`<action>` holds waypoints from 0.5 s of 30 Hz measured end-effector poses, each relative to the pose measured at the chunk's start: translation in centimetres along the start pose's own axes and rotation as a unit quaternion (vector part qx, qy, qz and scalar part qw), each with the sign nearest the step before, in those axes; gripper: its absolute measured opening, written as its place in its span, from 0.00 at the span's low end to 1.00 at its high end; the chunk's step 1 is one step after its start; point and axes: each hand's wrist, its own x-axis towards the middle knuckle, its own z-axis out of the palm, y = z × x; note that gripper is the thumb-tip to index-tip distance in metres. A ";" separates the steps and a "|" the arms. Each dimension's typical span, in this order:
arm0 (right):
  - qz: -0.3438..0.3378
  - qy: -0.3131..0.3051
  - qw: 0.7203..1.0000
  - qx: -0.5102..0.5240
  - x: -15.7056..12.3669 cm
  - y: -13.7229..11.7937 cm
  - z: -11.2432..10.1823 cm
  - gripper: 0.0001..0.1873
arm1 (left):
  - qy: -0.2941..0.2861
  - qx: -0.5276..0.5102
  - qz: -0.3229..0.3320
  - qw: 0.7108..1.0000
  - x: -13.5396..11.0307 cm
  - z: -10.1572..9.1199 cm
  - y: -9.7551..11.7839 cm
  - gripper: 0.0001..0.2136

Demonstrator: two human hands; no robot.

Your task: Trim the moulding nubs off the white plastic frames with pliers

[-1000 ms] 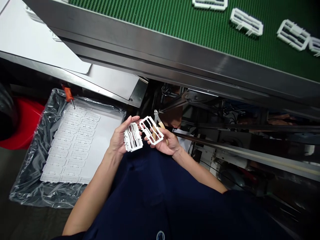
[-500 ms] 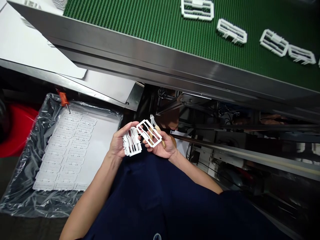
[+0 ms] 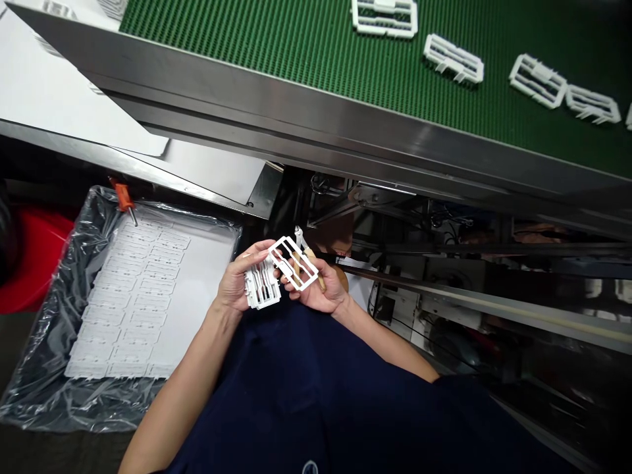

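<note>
My left hand (image 3: 234,284) is closed around a small stack of white plastic frames (image 3: 263,289), held at chest height with the slotted faces showing. My right hand (image 3: 328,291) grips a single white plastic frame (image 3: 309,280) together with a pair of nippers (image 3: 299,238). The nippers have tan handles, partly hidden behind the frame, and their metal jaws point up and away from me. The single frame's left corner meets or overlaps the stack's upper edge, close to my left fingertips.
Above, a green conveyor belt (image 3: 276,39) carries several white frames (image 3: 454,58) behind a metal side rail (image 3: 316,108). At left, a plastic-lined box (image 3: 44,368) holds rows of frames (image 3: 143,322). An orange-handled tool (image 3: 123,197) rests at its rim. Machinery stands at right.
The stack in my left hand has turned slightly and my left fingers have shifted across its top toward the single frame. The whole view has moved a little.
</note>
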 end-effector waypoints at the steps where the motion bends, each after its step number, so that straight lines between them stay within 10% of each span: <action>1: 0.000 0.004 1.000 -0.001 0.0 0.0 0.1 0.15 | 0.003 0.005 0.001 1.000 0.0 0.1 0.0 0.12; 15: -0.085 0.057 0.989 -0.111 -1.0 -0.7 1.9 0.16 | 0.011 -0.064 -0.003 0.998 0.1 -0.5 0.1 0.17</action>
